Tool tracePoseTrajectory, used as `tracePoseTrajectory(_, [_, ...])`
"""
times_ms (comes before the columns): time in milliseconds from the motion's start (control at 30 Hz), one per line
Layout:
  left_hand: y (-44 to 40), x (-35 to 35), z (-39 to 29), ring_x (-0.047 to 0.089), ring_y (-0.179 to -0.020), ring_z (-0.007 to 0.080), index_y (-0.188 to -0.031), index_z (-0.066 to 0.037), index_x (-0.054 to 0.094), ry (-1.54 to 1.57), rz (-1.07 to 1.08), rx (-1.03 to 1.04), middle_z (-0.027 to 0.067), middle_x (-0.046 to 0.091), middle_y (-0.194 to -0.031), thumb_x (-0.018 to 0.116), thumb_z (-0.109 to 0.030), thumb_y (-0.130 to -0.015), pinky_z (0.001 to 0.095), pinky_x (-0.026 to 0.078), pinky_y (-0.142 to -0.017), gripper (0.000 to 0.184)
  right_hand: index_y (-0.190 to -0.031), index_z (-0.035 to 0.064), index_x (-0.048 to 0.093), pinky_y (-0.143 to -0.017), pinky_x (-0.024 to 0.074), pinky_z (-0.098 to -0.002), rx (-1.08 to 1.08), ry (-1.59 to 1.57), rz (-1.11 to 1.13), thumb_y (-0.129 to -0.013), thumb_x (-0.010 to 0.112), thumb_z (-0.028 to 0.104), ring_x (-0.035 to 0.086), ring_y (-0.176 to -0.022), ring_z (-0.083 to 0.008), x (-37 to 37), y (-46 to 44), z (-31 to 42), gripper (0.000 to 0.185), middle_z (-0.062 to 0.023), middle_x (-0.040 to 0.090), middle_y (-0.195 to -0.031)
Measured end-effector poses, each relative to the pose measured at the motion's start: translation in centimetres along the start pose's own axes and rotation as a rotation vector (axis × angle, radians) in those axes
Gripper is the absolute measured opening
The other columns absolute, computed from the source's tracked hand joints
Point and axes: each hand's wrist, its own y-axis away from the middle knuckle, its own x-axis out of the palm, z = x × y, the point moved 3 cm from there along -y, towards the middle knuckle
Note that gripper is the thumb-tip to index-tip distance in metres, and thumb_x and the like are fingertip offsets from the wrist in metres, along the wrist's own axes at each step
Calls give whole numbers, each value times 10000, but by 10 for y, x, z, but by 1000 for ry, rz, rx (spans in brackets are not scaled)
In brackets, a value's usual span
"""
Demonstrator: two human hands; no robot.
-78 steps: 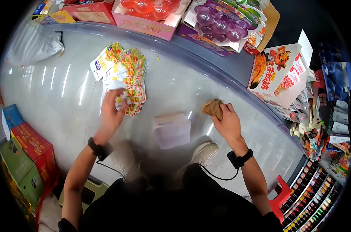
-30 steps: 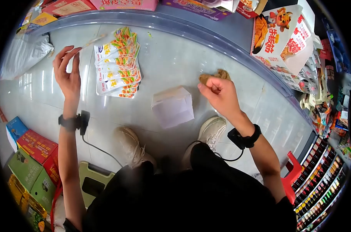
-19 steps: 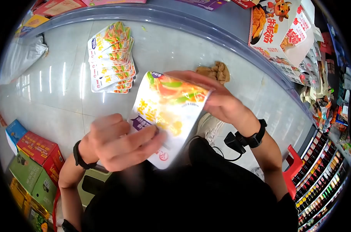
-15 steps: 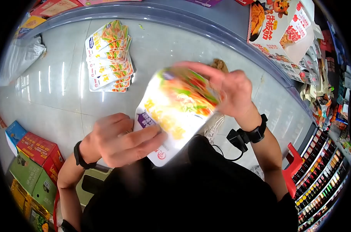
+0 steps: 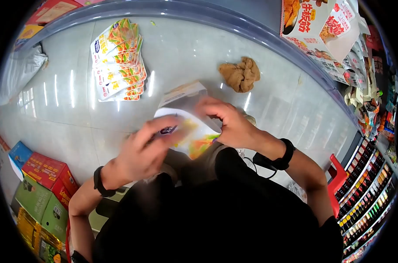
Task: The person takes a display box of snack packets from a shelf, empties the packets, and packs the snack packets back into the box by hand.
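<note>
A white flat food pouch (image 5: 198,147) with yellow lettering and a colourful food picture is between my two hands, above my lap. My right hand (image 5: 229,122) grips its right side with bent fingers and thumb. On the left side, my left hand (image 5: 142,147) has its fingers on the pouch; they are blurred by motion. Beyond my fingers a pale grey-white panel (image 5: 183,94) stands up; I cannot tell whether it is part of this pouch or another one. A fanned stack of similar pouches (image 5: 120,65) lies on the floor ahead to the left.
A crumpled brown cloth or paper (image 5: 241,74) lies on the grey tiled floor. Red box (image 5: 47,173) and green box (image 5: 39,199) stand at left. An open printed carton (image 5: 319,35) sits at upper right. Shelves of small goods (image 5: 369,188) and a red stool-like item (image 5: 337,184) are at right.
The pouch has come down toward my lap and turned, its food picture now at the lower end. My right hand has moved down and left; the brown crumpled thing is now uncovered.
</note>
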Motion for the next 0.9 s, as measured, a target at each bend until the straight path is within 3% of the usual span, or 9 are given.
tracePoseTrajectory(67, [5,7,-1,639,-915,218,-1177,-69,671,-196,59,163,138,556,-1275,646,56,-777,277,557,-688,420,-1132,26,629,-886,486,-286,189,-258,8,-844,602,-44,621,-1021,-179,3,-1,7,297,-81,654,-1064])
tracePoseTrajectory(100, [8,8,-1,630,-1054,286,-1178,-76,684,-187,93,118,134,542,-1276,679,116,-679,336,575,-739,534,-1183,24,627,-849,506,-283,371,-513,17,-860,572,-26,652,-954,-194,7,1,7,331,-102,671,-1034])
tracePoseTrajectory(200, [4,7,-3,637,-1001,265,-1175,-74,682,-419,159,188,128,536,-1286,695,58,-672,326,560,-711,520,-1269,18,601,-767,540,-276,536,-802,77,-884,527,10,671,-816,-187,-3,1,4,392,-133,688,-966])
tracePoseTrajectory(233, [2,7,-3,640,-951,244,-1150,-75,689,-494,155,197,109,555,-1279,703,13,-673,316,548,-718,486,-1353,21,573,-813,546,-315,504,-821,102,-880,490,-13,663,-886,-198,-6,2,-4,482,-119,672,-1110])
tracePoseTrajectory(267, [0,8,-2,640,-951,244,-1150,-75,689,-492,158,195,109,555,-1279,703,13,-673,316,548,-718,486,-1353,21,573,-813,546,-315,505,-825,102,-880,490,-13,663,-886,-198,-4,2,-3,482,-119,672,-1110])
tracePoseTrajectory(400, [-12,16,-2,643,-1006,242,-1044,-49,704,-562,79,374,80,632,-1167,720,-24,-693,318,542,-733,352,-1311,37,588,-805,536,-331,430,-284,64,-872,621,4,644,-960,-171,1,-3,-5,442,-82,667,-1111])
tracePoseTrajectory(467, [-16,21,-1,640,-1035,255,-1017,-28,703,-555,68,389,79,643,-1128,725,-47,-705,322,539,-741,314,-1253,27,576,-767,529,-405,35,108,-121,-838,567,-37,675,-938,-312,7,-5,-11,420,-155,651,-1125])
tracePoseTrajectory(567, [-23,26,0,627,-1061,260,-1012,-19,702,-586,155,385,78,647,-1118,713,-68,-708,342,532,-797,308,-1265,31,558,-791,526,-440,72,243,-175,-803,590,-52,637,-999,-373,14,-9,-17,471,-166,639,-1130])
tracePoseTrajectory(900, [-4,31,32,565,-1153,288,-1097,-28,676,-586,176,462,106,609,-1202,713,-91,-686,418,479,-943,417,-1312,24,525,-810,554,-431,-62,727,-174,-754,664,-12,634,-1053,-342,24,-20,-23,576,-143,628,-1096])
